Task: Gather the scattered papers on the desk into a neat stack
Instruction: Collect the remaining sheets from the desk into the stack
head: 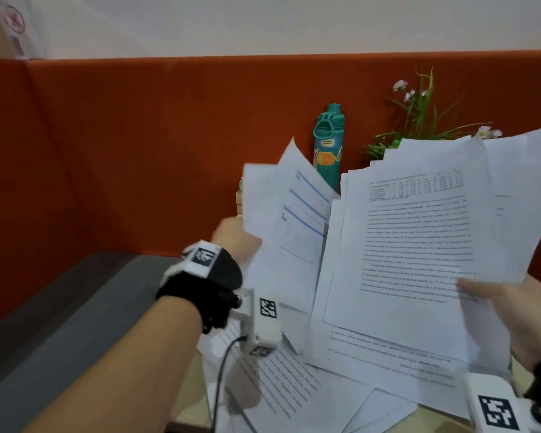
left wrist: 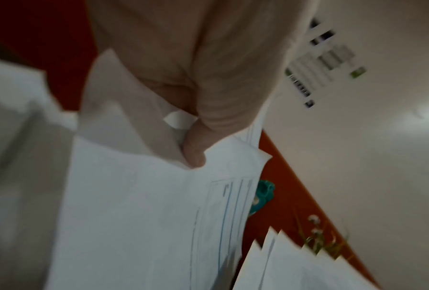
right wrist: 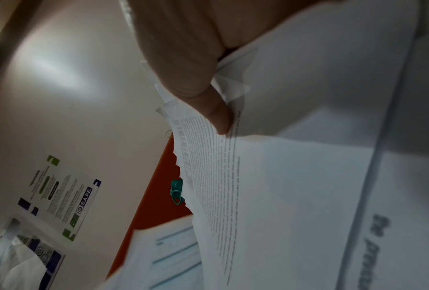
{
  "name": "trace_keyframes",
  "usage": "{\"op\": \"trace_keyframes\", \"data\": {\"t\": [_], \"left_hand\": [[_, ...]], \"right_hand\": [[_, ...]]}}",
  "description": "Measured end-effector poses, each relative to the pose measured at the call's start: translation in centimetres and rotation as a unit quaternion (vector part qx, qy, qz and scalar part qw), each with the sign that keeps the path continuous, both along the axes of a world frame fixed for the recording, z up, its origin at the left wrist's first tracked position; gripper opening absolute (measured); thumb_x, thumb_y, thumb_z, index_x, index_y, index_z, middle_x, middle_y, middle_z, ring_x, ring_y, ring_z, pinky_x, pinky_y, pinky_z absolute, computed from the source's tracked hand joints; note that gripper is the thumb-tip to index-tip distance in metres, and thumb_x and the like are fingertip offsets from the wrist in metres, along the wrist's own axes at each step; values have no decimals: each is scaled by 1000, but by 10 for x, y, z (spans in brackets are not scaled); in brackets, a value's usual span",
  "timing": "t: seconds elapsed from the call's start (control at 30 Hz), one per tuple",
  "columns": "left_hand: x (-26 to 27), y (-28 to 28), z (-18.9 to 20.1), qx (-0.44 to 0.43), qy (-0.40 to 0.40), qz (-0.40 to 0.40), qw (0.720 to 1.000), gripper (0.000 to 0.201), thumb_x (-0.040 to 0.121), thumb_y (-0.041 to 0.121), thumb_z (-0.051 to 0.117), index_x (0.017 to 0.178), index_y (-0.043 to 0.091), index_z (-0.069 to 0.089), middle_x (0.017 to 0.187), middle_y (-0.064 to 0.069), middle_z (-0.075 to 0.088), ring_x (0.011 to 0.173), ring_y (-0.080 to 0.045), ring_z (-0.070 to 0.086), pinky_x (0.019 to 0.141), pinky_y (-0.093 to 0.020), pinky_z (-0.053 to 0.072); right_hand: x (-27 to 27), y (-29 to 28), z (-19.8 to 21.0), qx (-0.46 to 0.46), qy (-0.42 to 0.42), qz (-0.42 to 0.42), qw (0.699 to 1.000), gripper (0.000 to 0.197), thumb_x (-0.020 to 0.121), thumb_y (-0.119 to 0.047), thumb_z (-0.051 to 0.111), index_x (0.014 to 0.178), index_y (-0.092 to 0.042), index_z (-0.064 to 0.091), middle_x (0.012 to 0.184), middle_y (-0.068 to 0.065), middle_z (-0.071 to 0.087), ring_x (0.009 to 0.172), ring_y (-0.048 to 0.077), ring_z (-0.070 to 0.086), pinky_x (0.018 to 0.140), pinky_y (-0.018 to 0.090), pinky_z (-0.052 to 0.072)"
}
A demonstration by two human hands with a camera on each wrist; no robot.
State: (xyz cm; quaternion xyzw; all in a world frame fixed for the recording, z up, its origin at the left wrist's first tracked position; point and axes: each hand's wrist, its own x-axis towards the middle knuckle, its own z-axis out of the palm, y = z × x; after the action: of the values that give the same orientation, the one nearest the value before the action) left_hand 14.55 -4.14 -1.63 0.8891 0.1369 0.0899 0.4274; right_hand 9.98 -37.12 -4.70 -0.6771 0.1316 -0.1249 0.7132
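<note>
Above desk [head: 60, 307] — two hands, two paper bundles

Left hand [head: 236, 237] grips small sheaf [head: 289, 220], raised. Right hand [head: 512, 310] pinches larger fanned sheaf [head: 419, 242], thumb on top. Loose sheets [head: 297, 392] beneath on desk [head: 75, 314]. Teal bottle [head: 328, 142], plant [head: 419, 120] against orange partition [head: 138, 151].

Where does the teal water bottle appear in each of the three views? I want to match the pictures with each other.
Head: the teal water bottle stands right of centre, against the orange partition, partly behind the lifted papers.
Left wrist: only its teal cap shows, right of centre, beside the sheet's edge.
Right wrist: only its cap shows, left of centre, at the edge of the printed sheets.
Shared landmark: the orange partition behind the bottle.
</note>
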Motion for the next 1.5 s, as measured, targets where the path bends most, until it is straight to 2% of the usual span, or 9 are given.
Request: {"op": "trace_keyframes", "data": {"t": [0.13,0.37,0.6,0.73,0.9,1.07,1.27,1.37,1.5], "left_hand": [[-9,17,61,-70,-131,-9,989,27,87,0,59,110,11,66,90,-4,67,84,-20,66,66,-16,47],[-20,37,131,-160,-219,-39,962,31,97,8,48,127,5,56,115,-10,64,99,-28,64,89,-38,51],[-3,-6,46,-178,-54,-50,981,55,56,3,64,110,-8,64,109,-27,68,102,-39,66,93,-59,50],[9,-25,-8,-215,58,-33,974,43,78,-3,56,121,-4,58,111,-18,66,101,-32,63,96,-47,51],[9,-39,-24,-195,68,-112,972,68,58,39,74,120,11,64,119,-7,68,112,-28,62,103,-39,46],[2,-49,-8,-212,-2,-105,972,35,86,14,66,120,6,63,118,-7,68,102,-22,63,88,-29,51],[-1,-49,0,-79,27,-108,991,45,90,46,54,118,10,57,115,-6,64,104,-27,62,89,-32,49],[-4,-17,-9,101,182,-24,978,89,79,71,44,137,4,46,135,-19,55,122,-37,55,102,-42,45],[-23,-5,-28,237,266,-66,932,51,89,57,48,102,10,60,134,-13,56,124,-31,53,105,-36,43]], "right_hand": [[3,-1,0,3,7,-4,1000,50,87,10,62,136,-1,57,117,17,68,105,37,65,102,48,46],[4,15,3,11,-10,25,1000,45,91,9,59,134,-3,59,120,16,68,106,35,65,99,44,47],[7,31,7,68,-30,76,994,42,92,5,57,133,-8,61,118,10,72,104,28,68,81,34,51],[8,36,0,96,-47,82,991,51,78,-17,77,127,-8,66,118,13,75,108,35,70,95,49,51],[5,34,-4,84,-36,89,992,27,85,-8,65,111,-6,72,103,15,79,91,36,75,87,51,55],[4,37,2,99,-60,146,982,59,86,-66,51,131,-30,65,119,-3,76,107,19,73,94,44,56],[10,33,3,-48,-41,74,995,31,87,2,67,113,-13,70,109,3,79,94,28,72,92,44,52],[7,18,10,-43,-43,29,998,35,89,5,64,119,-11,66,94,-6,79,83,17,65,86,34,49],[8,3,7,-49,-50,28,997,39,89,2,65,124,-14,64,69,-19,76,89,19,66,70,27,44]]}}
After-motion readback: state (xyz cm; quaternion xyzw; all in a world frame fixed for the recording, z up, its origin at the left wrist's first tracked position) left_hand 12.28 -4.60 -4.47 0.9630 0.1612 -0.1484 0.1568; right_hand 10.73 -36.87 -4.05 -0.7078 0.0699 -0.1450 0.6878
